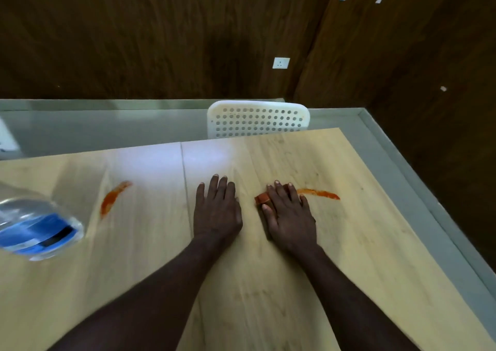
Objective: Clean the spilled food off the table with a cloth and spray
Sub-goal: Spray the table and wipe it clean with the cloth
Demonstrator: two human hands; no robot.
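Observed: left hand (217, 211) flat, empty; right hand (288, 216) presses, fingers straight, on small orange-red cloth (261, 198). Judged soft, light; pinch exposed edge.

Only the person's two arms show, from the frame's lower edge up to the fingertips. The left hand (217, 211) and right hand (290, 216) are bare, with long, slim fingers (213, 187) and short, neatly cut nails (277, 182). The knuckles stand out only faintly on the backs of the hands. The wrists are narrow. The left forearm (150, 297) and right forearm (349, 297) are bare and lean, widening toward the lower edge, which cuts them off.
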